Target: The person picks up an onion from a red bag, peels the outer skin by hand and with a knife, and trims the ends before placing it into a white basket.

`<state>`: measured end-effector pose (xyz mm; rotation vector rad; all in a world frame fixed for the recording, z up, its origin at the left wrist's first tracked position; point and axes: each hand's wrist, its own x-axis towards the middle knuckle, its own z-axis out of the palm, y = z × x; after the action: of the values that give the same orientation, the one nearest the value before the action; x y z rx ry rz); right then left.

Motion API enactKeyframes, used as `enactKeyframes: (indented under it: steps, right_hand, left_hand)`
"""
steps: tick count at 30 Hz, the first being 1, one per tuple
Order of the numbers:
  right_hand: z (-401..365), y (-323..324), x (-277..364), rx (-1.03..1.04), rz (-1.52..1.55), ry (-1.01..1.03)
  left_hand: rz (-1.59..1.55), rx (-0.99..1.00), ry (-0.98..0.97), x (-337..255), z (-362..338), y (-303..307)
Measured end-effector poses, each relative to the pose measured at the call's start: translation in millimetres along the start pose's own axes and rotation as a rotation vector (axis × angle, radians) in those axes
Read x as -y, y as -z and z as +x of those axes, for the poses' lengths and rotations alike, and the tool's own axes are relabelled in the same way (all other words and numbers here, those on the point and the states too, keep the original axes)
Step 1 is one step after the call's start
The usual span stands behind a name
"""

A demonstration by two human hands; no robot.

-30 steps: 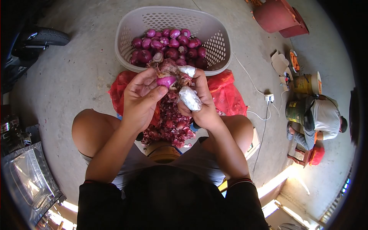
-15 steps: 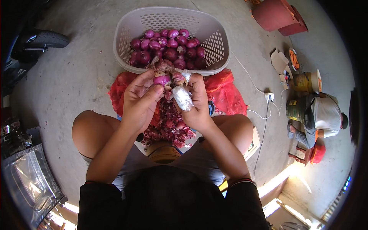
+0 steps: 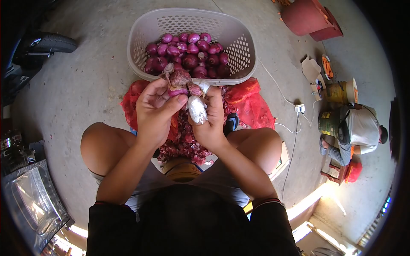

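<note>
My left hand (image 3: 153,113) is closed round a red onion (image 3: 177,91), with its thumb along the near side. Dry, papery onion skin (image 3: 180,78) hangs loose from the top of the onion. Beside it, my right hand (image 3: 212,128) pinches a flap of the skin (image 3: 195,90). A silvery-white wrapping (image 3: 197,111) covers the right thumb, and more white shows at the index fingertip. Just beyond both hands stands a grey perforated basket (image 3: 141,47) holding many shiny peeled red onions (image 3: 190,62). Loose skins (image 3: 188,147) are heaped below my hands.
Red mesh sacking (image 3: 256,106) lies under the basket's near edge. A yellowish bucket (image 3: 181,170) is between my legs. To the right are a power strip (image 3: 300,108) with cables, a bucket (image 3: 341,91) and a seated person (image 3: 363,128). A tyre (image 3: 55,42) is at left.
Both hands have shifted slightly left. The right hand has turned, bringing its wrapped thumb more upright and closer to the onion. The loose skin has tilted, hiding more of the onion.
</note>
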<state>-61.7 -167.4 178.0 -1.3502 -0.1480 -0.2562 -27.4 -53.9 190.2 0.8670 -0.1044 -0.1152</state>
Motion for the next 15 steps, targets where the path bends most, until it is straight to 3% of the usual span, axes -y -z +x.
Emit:
enactKeyframes:
  steps: [3, 15]
  right_hand:
    - [0.6, 5.5, 0.1, 0.022, 0.054, -0.049]
    - [7.0, 14.0, 13.2, 0.119, 0.445, -0.264]
  left_hand:
    - [-0.09, 0.005, 0.138, -4.7, 1.6, 5.0]
    - [-0.098, 0.078, 0.224, -19.0, 5.2, 6.3]
